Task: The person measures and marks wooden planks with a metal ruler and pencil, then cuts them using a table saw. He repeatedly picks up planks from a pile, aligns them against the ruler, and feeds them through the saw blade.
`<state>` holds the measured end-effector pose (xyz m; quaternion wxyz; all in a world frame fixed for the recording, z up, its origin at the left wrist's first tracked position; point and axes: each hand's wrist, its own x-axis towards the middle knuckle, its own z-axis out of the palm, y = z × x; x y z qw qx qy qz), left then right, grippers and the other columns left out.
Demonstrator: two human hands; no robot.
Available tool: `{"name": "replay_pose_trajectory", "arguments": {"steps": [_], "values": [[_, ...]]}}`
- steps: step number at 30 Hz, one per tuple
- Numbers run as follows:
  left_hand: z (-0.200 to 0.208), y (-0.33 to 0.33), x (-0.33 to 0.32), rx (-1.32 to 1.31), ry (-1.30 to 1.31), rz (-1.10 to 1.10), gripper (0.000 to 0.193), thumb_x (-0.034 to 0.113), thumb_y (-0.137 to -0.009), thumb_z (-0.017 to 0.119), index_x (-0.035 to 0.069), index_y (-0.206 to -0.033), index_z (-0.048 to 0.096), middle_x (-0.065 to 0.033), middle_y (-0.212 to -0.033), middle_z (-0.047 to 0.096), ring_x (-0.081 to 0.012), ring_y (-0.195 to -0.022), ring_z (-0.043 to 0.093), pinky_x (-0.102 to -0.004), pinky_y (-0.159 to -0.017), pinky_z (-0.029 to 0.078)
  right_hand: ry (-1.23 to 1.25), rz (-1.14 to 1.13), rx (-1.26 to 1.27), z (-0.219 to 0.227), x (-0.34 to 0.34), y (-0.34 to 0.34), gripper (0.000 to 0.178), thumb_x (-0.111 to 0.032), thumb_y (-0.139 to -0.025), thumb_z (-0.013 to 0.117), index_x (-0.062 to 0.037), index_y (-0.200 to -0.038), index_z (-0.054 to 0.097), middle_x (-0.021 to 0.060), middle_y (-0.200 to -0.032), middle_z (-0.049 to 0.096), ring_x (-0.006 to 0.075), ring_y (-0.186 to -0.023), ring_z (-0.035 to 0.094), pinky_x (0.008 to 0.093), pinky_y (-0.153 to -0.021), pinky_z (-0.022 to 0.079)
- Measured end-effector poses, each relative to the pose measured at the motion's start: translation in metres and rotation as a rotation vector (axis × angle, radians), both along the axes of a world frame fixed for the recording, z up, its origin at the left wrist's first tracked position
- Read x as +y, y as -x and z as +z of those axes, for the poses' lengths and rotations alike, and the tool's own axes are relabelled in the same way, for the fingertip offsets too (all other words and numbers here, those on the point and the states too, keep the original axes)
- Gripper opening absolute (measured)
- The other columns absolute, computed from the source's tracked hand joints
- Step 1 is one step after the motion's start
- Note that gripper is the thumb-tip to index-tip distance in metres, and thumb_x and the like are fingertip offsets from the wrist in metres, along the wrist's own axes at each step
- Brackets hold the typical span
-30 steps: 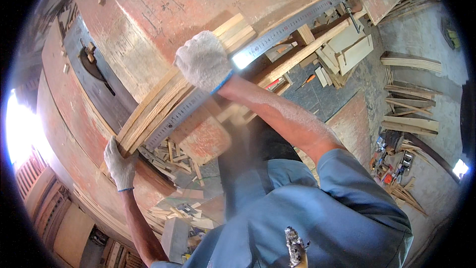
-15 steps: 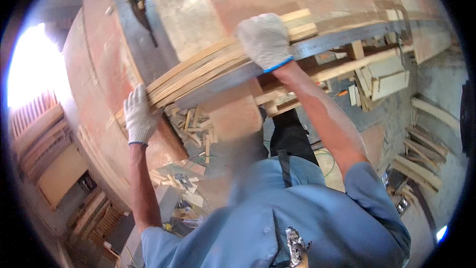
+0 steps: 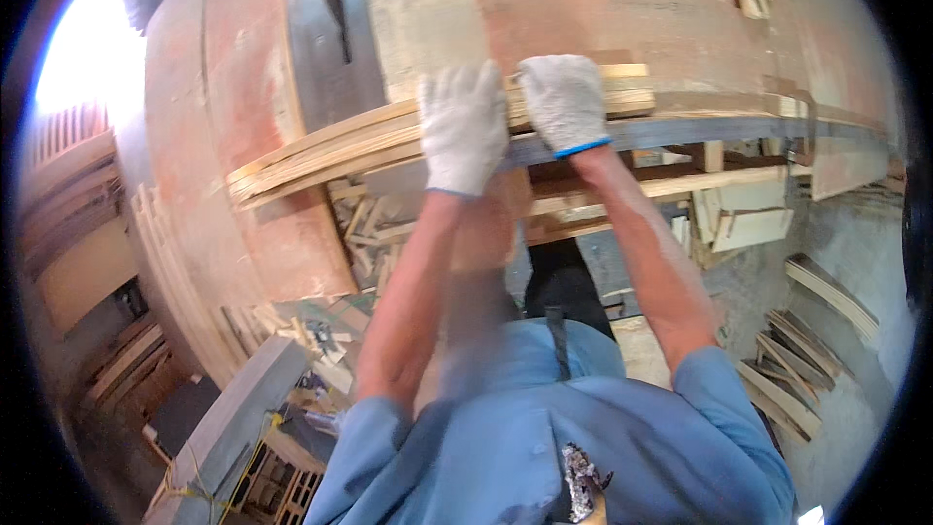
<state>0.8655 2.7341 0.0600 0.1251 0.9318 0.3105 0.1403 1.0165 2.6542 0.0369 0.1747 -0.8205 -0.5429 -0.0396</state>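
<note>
Change: left gloved hand (image 3: 463, 126) had moved in beside right gloved hand (image 3: 564, 102).
Grip: both hands lay pressed flat on the bundle of wooden strips (image 3: 330, 148), fingers not clamped.
Position: bundle extended leftward along the saw table (image 3: 583, 0) edge.

The person wore a blue short-sleeved shirt (image 3: 573, 457) that filled the lower middle of the frame, its sleeves ending above the elbows and leaving the forearms bare. A small button showed on the cloth near the bottom centre. The left hand (image 3: 464, 126) and the right hand (image 3: 566, 102), in the upper middle of the frame, were each covered by a white knitted work glove; the right glove's cuff carried a thin blue edging.
</note>
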Motion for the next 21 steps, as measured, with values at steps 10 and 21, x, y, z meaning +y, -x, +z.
{"name": "replay_pose_trajectory", "arguments": {"steps": [10, 21], "values": [[0.014, -0.001, 0.002, 0.058, 0.122, 0.018, 0.042, 0.024, -0.103, 0.064, 0.014, -0.144, 0.066, -0.0134, -0.131, 0.069, -0.034, -0.129, 0.06, -0.0543, -0.124, 0.032, -0.192, -0.244, 0.177, 0.029, -0.061, -0.072, 0.025, -0.016, -0.096, 0.069, -0.0069, -0.119, 0.074, 0.0192, -0.105, 0.076, 0.0427, -0.099, 0.071, 0.0528, -0.091, 0.055], [0.011, -0.007, 0.003, 0.011, 0.063, 0.0, 0.046, 0.013, -0.093, 0.069, 0.011, -0.138, 0.065, -0.0133, -0.135, 0.066, -0.0338, -0.132, 0.057, -0.0549, -0.124, 0.032, -0.063, -0.287, 0.312, 0.011, -0.123, -0.105, 0.027, -0.02, -0.107, 0.063, -0.0068, -0.125, 0.076, 0.0177, -0.114, 0.078, 0.0386, -0.11, 0.073, 0.0466, -0.096, 0.056]]}}
